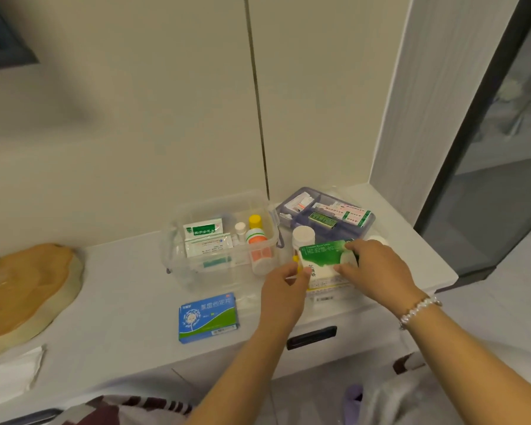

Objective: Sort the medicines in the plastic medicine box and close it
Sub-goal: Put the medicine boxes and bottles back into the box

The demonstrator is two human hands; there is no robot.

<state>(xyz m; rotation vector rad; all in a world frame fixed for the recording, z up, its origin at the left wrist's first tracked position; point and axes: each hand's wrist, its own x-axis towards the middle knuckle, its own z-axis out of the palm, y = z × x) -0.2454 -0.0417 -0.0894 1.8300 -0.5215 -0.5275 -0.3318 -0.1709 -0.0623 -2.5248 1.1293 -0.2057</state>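
A clear plastic medicine box (pixel 178 256) stands open on the white counter, holding green-and-white sachets (pixel 203 230), a yellow-capped bottle (pixel 255 221), a small white bottle (pixel 240 229) and an orange-labelled bottle (pixel 258 250). To its right both hands grip a green-and-white medicine carton (pixel 322 256): my left hand (pixel 284 291) pinches its left end, my right hand (pixel 371 269) holds its right end. A white-capped bottle (pixel 303 236) stands just behind the carton. A blue-and-green medicine carton (pixel 208 317) lies flat near the counter's front edge.
A purple tray (pixel 288 216) with plasters and small packets sits behind my right hand. A wooden slab (pixel 25 289) lies at the far left, white paper (pixel 10 372) in front of it. Cabinet doors rise behind the counter; a drawer handle (pixel 311 337) is below.
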